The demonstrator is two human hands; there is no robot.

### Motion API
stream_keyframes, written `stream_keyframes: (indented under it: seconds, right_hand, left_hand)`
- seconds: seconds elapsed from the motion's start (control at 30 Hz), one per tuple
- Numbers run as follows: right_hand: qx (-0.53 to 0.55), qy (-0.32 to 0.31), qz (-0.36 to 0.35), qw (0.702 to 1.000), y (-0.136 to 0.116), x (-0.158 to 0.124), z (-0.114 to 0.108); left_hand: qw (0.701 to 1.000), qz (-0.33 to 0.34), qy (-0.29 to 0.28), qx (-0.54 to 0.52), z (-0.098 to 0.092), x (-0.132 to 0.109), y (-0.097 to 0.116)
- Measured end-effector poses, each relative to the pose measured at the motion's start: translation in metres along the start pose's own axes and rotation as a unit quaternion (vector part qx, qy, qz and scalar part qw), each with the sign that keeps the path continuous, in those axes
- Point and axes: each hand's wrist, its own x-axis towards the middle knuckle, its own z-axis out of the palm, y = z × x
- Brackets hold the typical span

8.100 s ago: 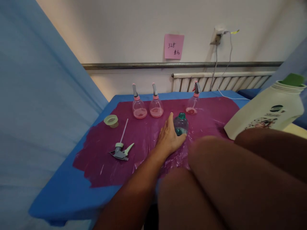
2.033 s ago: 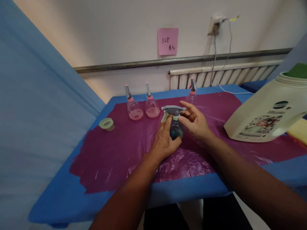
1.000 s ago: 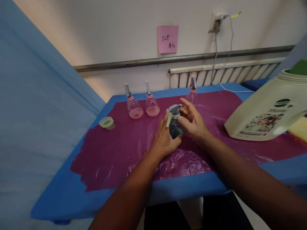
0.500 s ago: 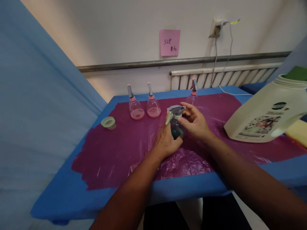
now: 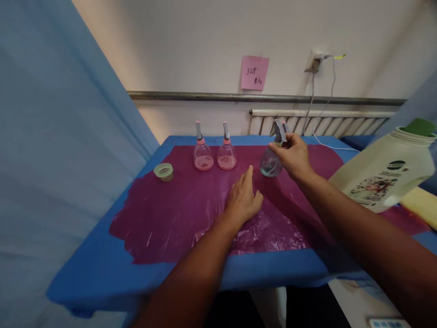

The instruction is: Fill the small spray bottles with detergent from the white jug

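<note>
One purple sheet (image 5: 170,209) lay on blue cloth (image 5: 92,273) by a wall (image 5: 205,41); left hand (image 5: 243,197) loosely spread, right hand (image 5: 295,156) gripping spray bottle (image 5: 271,164).

the right hand (image 5: 295,156) holds a spray bottle (image 5: 271,163), the left hand (image 5: 243,197) over purple sheeting (image 5: 180,205).

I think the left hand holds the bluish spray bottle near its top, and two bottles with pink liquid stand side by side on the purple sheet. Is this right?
No: the head view shows the right hand holding the bluish spray bottle near its top, not the left hand. Two bottles with pink liquid stand side by side on the purple sheet.
</note>
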Motion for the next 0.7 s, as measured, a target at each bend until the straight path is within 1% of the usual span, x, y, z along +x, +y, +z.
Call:
stream_keyframes:
  seconds: [0.07,0.17,0.23,0.33,0.43,0.57,0.63,0.7]
  right_hand:
    - [-0.018,-0.001,-0.006,1.0,0.005,0.015,0.018]
    - [-0.05,0.013,0.006,0.999,0.011,0.032,0.042]
    - [-0.081,0.02,0.017,0.996,0.015,0.038,0.053]
    - [-0.114,0.004,0.038,0.993,0.02,0.038,0.062]
    - [-0.125,-0.016,0.053,0.991,0.025,0.032,0.064]
    - [-0.139,-0.019,0.059,0.988,0.028,0.026,0.058]
    - [-0.141,-0.01,0.047,0.989,0.023,0.02,0.052]
    - [-0.123,0.016,0.019,0.992,0.011,0.006,0.045]
  left_hand:
    - [1.0,0.004,-0.005,0.016,-0.002,-0.001,0.002]
    - [0.999,0.006,-0.013,0.037,-0.005,-0.002,0.005]
    - [0.999,0.005,-0.018,0.045,-0.006,-0.002,0.006]
    - [0.998,0.007,-0.025,0.055,-0.006,-0.003,0.008]
    - [0.998,0.011,-0.027,0.06,-0.006,-0.002,0.009]
    - [0.998,0.005,-0.029,0.064,-0.007,-0.002,0.009]
    - [0.997,-0.002,-0.029,0.065,-0.008,-0.001,0.01]
    - [0.997,-0.011,-0.029,0.063,-0.009,-0.001,0.011]
